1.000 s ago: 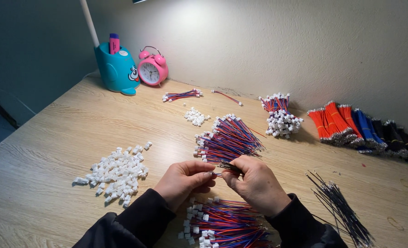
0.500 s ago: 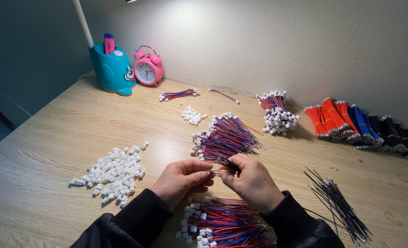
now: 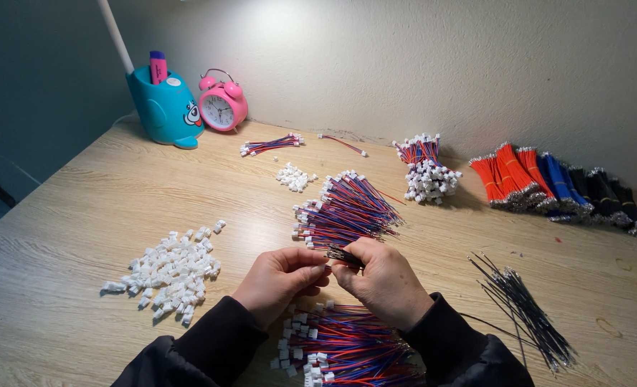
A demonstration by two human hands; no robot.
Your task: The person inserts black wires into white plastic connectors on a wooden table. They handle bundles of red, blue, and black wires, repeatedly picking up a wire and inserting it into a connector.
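We work at the near centre of the wooden surface (image 3: 82,208). The left hand (image 3: 279,276) and the right hand (image 3: 383,283) meet fingertip to fingertip. The left hand is closed in a pinch; what it pinches is too small to identify. The right hand is closed around a short dark wire (image 3: 343,256), whose free end points toward 9 o'clock, at the left fingertips.

To perform this step well, we judge that the following apply:

1. Hold both hands low over the surface so that a dropped part stays near.
2. Grip the wire close to its tip so that it does not bend during mating.
3. Align tip and part straight before pressing.

Stock lies within reach: a pile of white connectors (image 3: 168,272) at 9 o'clock, loose black wires (image 3: 523,304) at 3 o'clock, a red-and-blue bundle (image 3: 347,215) at 12 o'clock, and finished red-and-blue leads (image 3: 347,351) at 6 o'clock, beneath the wrists.
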